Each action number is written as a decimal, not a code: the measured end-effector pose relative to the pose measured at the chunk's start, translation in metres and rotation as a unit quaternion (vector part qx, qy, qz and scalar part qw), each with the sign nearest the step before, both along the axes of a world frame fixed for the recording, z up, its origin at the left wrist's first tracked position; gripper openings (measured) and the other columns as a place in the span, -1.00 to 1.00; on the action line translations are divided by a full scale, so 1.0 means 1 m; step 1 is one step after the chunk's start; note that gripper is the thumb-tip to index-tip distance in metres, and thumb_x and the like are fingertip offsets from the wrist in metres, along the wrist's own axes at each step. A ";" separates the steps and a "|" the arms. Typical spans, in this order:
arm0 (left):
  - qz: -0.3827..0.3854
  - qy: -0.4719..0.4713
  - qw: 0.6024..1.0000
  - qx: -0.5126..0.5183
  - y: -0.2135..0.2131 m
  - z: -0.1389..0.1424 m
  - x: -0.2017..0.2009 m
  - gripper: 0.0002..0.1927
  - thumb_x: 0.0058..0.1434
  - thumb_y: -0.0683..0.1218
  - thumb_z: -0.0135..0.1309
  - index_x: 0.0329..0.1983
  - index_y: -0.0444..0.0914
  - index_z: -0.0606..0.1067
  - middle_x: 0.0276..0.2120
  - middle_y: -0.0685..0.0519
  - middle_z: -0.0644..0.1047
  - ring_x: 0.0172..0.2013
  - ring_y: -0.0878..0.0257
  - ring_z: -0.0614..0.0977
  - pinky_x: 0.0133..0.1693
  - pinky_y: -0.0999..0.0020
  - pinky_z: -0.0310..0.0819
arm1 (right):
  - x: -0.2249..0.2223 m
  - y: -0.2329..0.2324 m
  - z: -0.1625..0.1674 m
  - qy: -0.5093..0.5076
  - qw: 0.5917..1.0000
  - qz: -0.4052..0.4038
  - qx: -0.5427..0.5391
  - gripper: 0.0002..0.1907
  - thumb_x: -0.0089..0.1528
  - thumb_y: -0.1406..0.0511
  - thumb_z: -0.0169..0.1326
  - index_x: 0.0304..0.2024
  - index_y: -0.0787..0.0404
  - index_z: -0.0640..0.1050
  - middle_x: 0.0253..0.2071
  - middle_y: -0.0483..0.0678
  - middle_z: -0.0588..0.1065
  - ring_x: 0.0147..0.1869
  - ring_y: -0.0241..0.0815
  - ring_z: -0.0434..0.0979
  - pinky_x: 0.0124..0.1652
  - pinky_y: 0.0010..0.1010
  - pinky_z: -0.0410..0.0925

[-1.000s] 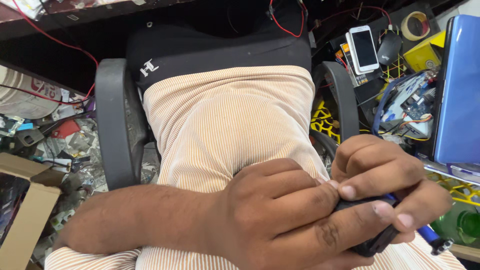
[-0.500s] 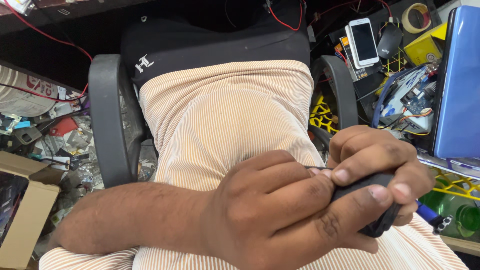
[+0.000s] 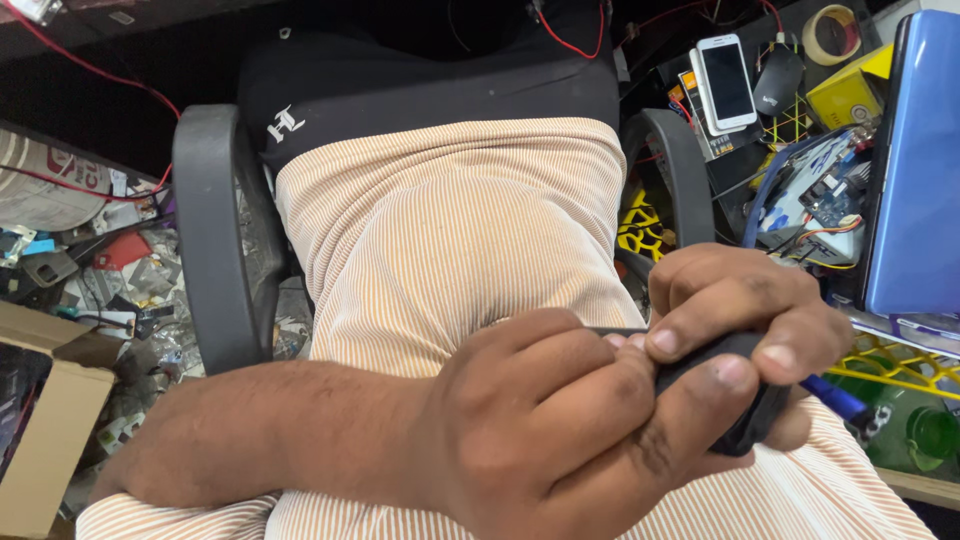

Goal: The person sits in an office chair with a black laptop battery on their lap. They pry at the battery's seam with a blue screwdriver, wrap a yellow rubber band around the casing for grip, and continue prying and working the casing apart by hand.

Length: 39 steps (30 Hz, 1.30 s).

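My left hand and right hand both grasp 1 small black device over my lap; a loosened thumb could drop it.

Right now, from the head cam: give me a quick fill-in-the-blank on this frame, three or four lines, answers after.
1. The left hand and the right hand together grip a small ____ device.
2. The white smartphone lies screen up beside a black computer ____.
3. The person's striped shirt is flanked by two grey chair ____.
4. At the left edge stands an open ____ box.

Missing words: black; mouse; armrests; cardboard
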<state>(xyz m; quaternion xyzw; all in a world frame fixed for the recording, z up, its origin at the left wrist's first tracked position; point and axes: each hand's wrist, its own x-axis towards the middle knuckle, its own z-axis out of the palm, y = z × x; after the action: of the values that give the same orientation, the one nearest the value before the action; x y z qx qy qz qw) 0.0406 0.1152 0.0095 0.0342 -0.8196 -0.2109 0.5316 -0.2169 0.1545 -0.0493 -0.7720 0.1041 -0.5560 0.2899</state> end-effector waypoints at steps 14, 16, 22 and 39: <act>0.100 0.053 0.991 -0.066 0.013 -0.022 -0.012 -0.66 0.34 0.03 0.22 0.00 -0.32 0.62 -0.46 0.10 0.51 -0.42 0.38 0.66 -0.36 0.40 0.63 | 0.027 0.034 0.010 -0.014 0.983 -0.179 0.027 -0.38 0.28 -0.16 0.08 -0.03 0.24 0.52 -0.32 0.12 0.64 -0.52 -0.26 0.60 -0.55 -0.38 0.39; 0.119 0.045 0.992 -0.023 0.021 -0.014 -0.014 -0.67 0.34 0.06 0.23 -0.02 -0.28 0.61 -0.48 0.11 0.51 -0.44 0.39 0.65 -0.38 0.41 0.59 | 0.028 0.041 0.006 -0.014 0.980 -0.195 0.032 -0.39 0.28 -0.16 0.06 -0.04 0.23 0.51 -0.32 0.12 0.64 -0.52 -0.26 0.60 -0.54 -0.37 0.40; 0.238 0.039 0.970 0.008 0.022 0.023 -0.029 -0.58 0.27 0.19 0.24 -0.04 -0.21 0.58 -0.44 0.17 0.47 -0.43 0.41 0.61 -0.36 0.41 0.53 | 0.022 0.027 0.010 -0.003 0.990 -0.138 0.036 -0.38 0.27 -0.15 0.10 0.00 0.24 0.48 -0.25 0.16 0.64 -0.39 -0.13 0.64 -0.45 -0.27 0.47; 0.022 0.003 1.000 0.003 -0.017 -0.020 -0.013 -0.57 0.26 -0.32 0.30 0.12 -0.63 0.44 -0.26 -0.07 0.48 -0.38 0.23 0.50 -0.40 0.33 0.45 | -0.016 -0.006 -0.030 -0.196 0.940 0.067 0.270 -0.48 0.33 -0.03 0.08 0.14 0.19 0.50 -0.20 0.24 0.58 -0.39 -0.03 0.66 -0.42 -0.25 0.48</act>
<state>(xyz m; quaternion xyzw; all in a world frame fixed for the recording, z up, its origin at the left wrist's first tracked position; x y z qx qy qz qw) 0.0278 0.0979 -0.0106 0.0535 -0.8165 -0.2021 0.5382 -0.2334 0.1481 -0.0798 -0.5460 0.1391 -0.6263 0.5388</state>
